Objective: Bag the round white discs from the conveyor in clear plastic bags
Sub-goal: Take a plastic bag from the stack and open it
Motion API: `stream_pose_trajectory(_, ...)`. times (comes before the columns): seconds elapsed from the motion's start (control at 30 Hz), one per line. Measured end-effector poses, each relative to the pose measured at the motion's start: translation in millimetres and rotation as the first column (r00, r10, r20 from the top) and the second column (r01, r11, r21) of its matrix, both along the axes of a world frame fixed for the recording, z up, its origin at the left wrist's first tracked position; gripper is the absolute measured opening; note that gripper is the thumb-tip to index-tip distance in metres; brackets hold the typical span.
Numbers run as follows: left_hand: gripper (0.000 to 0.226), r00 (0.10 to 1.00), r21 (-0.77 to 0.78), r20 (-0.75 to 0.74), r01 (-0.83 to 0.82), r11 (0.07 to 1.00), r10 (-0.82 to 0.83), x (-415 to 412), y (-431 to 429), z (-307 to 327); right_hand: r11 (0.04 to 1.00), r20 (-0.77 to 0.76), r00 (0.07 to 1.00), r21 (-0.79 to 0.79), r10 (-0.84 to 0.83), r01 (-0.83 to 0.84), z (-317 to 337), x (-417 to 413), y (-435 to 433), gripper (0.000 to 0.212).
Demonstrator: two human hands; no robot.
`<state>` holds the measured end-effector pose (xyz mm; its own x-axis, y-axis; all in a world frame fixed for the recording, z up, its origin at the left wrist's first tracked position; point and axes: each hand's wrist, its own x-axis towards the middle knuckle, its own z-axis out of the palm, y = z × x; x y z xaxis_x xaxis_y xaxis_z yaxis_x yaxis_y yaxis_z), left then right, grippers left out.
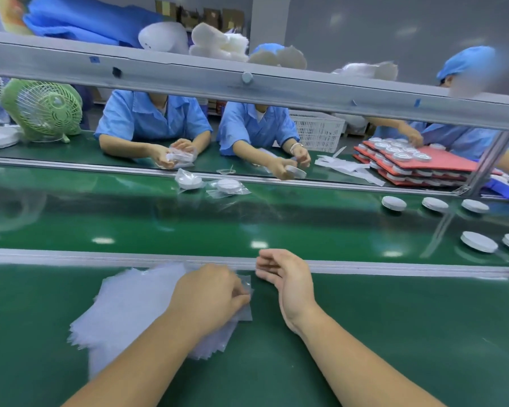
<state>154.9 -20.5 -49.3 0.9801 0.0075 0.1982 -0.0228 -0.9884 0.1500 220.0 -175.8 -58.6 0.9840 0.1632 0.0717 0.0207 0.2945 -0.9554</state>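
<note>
Head view: left hand (212, 292) pinches clear bag (245, 313) (right hand (285, 279) relaxed).

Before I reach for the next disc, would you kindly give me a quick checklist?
1. Left hand pinches a clear bag on the stack: ok.
2. That bag lifted free and opened: cannot tell.
3. Right hand open and holding nothing: ok.
4. Unbagged discs waiting on the conveyor: ok.
5. Nearest disc close to the right hand: not ok, it lies far right.
</note>
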Motion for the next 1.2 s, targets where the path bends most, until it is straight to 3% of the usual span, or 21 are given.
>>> stream_pose_trajectory(0.1, 0.036, 0.995, -0.032, 0.084, 0.054, 0.998, -0.051, -6, 0, -22, 0.999, 0.023, 1.0, -0.039, 0.014, -0.013, -3, 0, 0, 0.025)
stream_pose_trajectory(0.3, 0.061, 0.996, -0.067, 0.047, 0.075, 0.995, -0.072, -13, -8, -29, 0.987, 0.081, 0.995, -0.156, 0.051, -0.037, -4, -3, 0, 0.021)
stream_pose_trajectory(0.5, 0.057, 0.997, 0.018, 0.026, 0.079, 0.997, -0.079, -9, -11, -12, 0.981, 0.108, 0.991, -0.188, 0.076, -0.055, -5, -6, -1, 0.021)
stream_pose_trajectory(0.7, 0.035, 0.993, -0.006, 0.013, 0.121, 0.993, -0.121, -6, -9, -13, 0.985, 0.099, 0.993, -0.163, 0.067, -0.05, -6, -4, 0, 0.022)
stream_pose_trajectory(1.2, 0.036, 0.992, -0.062, 0.078, 0.107, 0.992, -0.102, -7, -15, -20, 0.983, 0.094, 0.994, -0.18, 0.053, -0.036, -6, -5, 1, 0.022)
